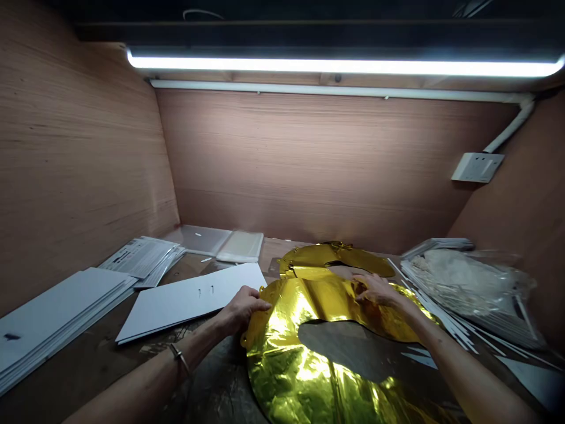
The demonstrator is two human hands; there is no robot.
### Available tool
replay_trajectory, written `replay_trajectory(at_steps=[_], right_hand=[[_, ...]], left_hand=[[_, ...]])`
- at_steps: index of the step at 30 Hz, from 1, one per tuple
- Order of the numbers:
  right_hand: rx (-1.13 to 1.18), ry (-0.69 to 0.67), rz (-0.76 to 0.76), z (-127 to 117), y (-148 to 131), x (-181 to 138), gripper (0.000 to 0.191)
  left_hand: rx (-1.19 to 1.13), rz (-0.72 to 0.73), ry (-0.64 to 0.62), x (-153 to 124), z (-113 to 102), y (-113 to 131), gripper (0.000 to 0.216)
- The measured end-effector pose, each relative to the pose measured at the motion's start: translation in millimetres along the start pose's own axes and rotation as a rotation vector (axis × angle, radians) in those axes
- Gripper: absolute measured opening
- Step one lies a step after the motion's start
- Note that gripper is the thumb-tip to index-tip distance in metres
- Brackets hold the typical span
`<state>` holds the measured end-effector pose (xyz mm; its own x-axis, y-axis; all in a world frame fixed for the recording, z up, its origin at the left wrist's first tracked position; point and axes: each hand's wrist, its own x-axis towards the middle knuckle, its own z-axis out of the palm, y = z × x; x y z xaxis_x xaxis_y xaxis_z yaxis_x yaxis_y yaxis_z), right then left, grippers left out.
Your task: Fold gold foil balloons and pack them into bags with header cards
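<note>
A flat, uninflated gold foil balloon (286, 353) with a curved shape and a large opening lies in front of me. My left hand (242, 307) pinches its upper left edge between thumb and fingers. Over its upper right part, my right hand (375, 290) has its fingers bent and closed on the foil. Farther back, another gold foil piece (304, 257) lies flat, partly covered by the front one. Small tabs stick out from the front balloon's left edge. Its lower end runs out of view.
White cards (194, 300) lie left of my left hand, with a taller stack (57, 312) and printed sheets (141, 259) beyond. Clear plastic sleeves (241, 246) sit at the back. At right are thin white sticks (445, 318) and a plastic bag (472, 282). Wooden walls enclose the table.
</note>
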<state>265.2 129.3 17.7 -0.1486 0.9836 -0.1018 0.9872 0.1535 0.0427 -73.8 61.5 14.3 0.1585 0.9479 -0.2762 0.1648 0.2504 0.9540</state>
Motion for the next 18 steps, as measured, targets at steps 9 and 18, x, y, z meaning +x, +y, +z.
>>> replay_trajectory(at_steps=[9, 18], right_hand=[[0.021, -0.041, -0.056, 2.1, 7.2, 14.4, 0.047], [0.139, 0.016, -0.181, -4.7, -3.4, 15.3, 0.079]], left_hand=[[0.154, 0.001, 0.075, 43.2, 4.6, 3.8, 0.012], [0.295, 0.318, 0.087, 6.1, 9.2, 8.8, 0.012]])
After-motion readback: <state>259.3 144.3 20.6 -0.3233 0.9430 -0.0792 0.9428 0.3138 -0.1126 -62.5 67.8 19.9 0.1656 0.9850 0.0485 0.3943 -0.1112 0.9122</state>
